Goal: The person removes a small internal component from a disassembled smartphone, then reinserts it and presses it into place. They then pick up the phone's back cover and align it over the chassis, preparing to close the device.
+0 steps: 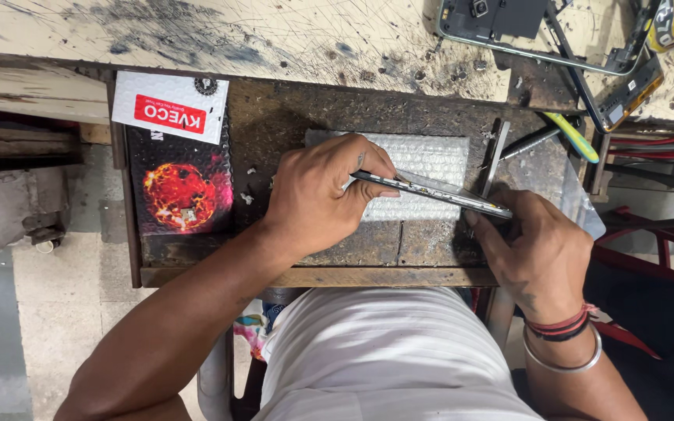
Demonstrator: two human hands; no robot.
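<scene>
Held edge-on between both hands: a thin dark phone (pixel 431 192), slanting from the left hand (pixel 317 195) down to the right hand (pixel 536 249). Left fingers (pixel 368 168) closed narrow on the upper end, thumb beneath and fingertips on top; right fingers curled about the lower end, thumb pressed along the edge, palm hiding the rest of the grip. Just under the fingers, a sheet of bubble wrap (pixel 431 156) spread over a scarred, dark pull-out tray (pixel 313 277).

Risks, as a judgement: too much bending force between the two grips, and the thin body or its glass likely to crack; a slip of the right thumb along the sharp edge, and a cut finger or a drop onto the hard tray beside the padding. Grit on the tray also likely to scratch any face laid down bare.

Look of the phone: slim, glossy, pale glints along the rim; open seam or not, cannot tell.

Left of the left fingers, a flat printed packet (pixel 177 156) with a fiery ball. Beyond the right fingers, a yellow-green tool (pixel 571 136); farther still, stripped phone frames (pixel 524 31) on a scratched worktop (pixel 196 31).
</scene>
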